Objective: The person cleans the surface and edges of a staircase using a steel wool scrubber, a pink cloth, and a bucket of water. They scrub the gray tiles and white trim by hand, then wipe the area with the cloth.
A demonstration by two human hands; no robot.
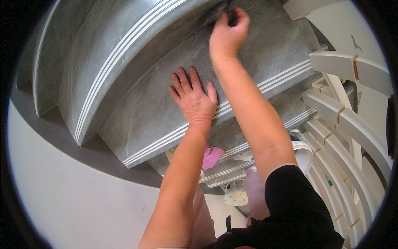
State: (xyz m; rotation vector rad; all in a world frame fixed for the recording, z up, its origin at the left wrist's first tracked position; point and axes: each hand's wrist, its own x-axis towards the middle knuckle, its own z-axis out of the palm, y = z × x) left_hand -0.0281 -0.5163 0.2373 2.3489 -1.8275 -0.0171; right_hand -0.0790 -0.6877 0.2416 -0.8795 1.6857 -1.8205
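My left hand (196, 101) lies palm down with fingers spread on a grey stone-look stair tread (133, 115), just behind its white-striped front edge. Nothing is in it. Farther up, near the riser (149, 51) at the back of the same tread, my right hand (229, 35) is blurred. Its thumb and fingers curl around a dark wad (214, 17), which is also blurred; its material is hard to make out.
A pink cloth (212, 156) lies on a lower step by my left forearm. Beside my right elbow stands a white bucket (304, 155). Pale balusters (345, 116) line the right side; a white wall (77, 199) curves along the left. A patterned bag (235, 195) sits lower down.
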